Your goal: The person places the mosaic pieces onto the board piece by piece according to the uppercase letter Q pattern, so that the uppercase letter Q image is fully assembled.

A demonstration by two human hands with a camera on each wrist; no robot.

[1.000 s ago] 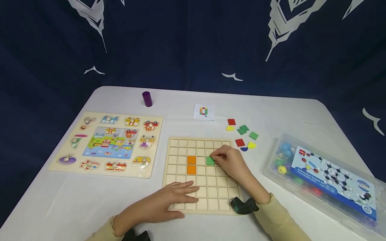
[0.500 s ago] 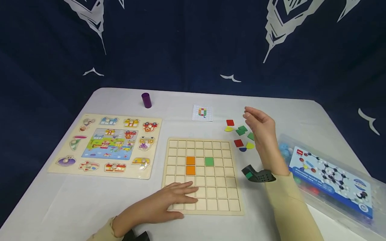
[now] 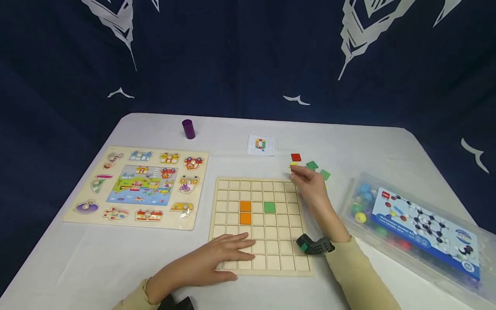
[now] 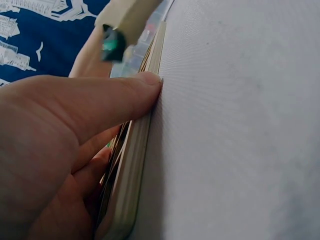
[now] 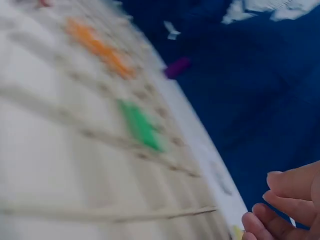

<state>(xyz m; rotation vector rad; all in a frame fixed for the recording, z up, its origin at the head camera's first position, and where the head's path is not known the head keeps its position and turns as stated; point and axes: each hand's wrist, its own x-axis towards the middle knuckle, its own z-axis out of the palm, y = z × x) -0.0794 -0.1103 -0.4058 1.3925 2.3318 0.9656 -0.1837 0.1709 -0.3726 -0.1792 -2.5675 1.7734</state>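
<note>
My left hand (image 3: pixel 213 260) lies with fingers spread on the lower left of the pale wooden grid board (image 3: pixel 271 260); in the left wrist view its thumb (image 4: pixel 120 97) touches the board's edge. Two orange square tiles (image 3: pixel 245 212) and a green square tile (image 3: pixel 269 207) sit in cells of the grid. Beyond the board's far right corner, my right hand (image 3: pixel 311 187) is over the loose tiles, fingertips right at a yellow piece (image 3: pixel 295 163). Its fingers (image 5: pixel 292 205) are loosely bent in the right wrist view, with nothing visible between them. It hides some of the loose tiles.
Close by lie a red tile (image 3: pixel 296 157) and green tiles (image 3: pixel 325 174). A pattern card (image 3: pixel 253 148) is behind the board. A picture puzzle (image 3: pixel 133 215) lies left, a purple cylinder (image 3: pixel 188 129) at the back, and a clear molecular model box (image 3: pixel 426 237) on the right.
My right hand has left the green tile in the grid, risen over the loose tiles, then come down and left beside the yellow piece. The left hand has stayed on the board.
</note>
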